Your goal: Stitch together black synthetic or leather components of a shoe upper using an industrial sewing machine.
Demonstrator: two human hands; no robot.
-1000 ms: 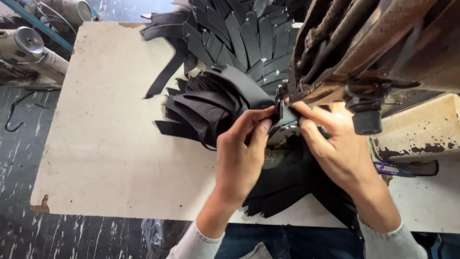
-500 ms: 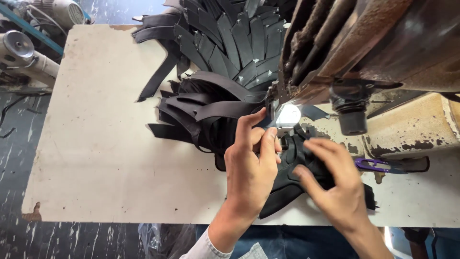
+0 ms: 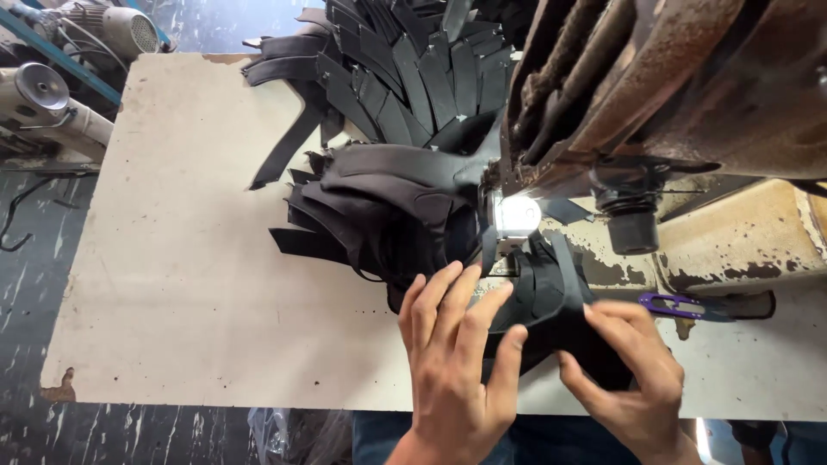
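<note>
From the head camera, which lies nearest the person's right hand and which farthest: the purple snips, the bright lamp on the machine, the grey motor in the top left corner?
Measured from the right hand:
1. Purple snips, just beyond it, to the right.
2. Bright lamp, under the machine head, up and left.
3. Grey motor, far top left, off the table.

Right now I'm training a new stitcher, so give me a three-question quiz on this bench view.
1. True or false: both hands press flat on the black piece under the sewing machine.
2. What lies on the table right of the right hand? A) purple snips B) red tape C) ruler
3. The cut black pieces are piled to which side of the left hand?

Key: 1 true; 2 A, the purple snips; 3 left and beyond.
</note>
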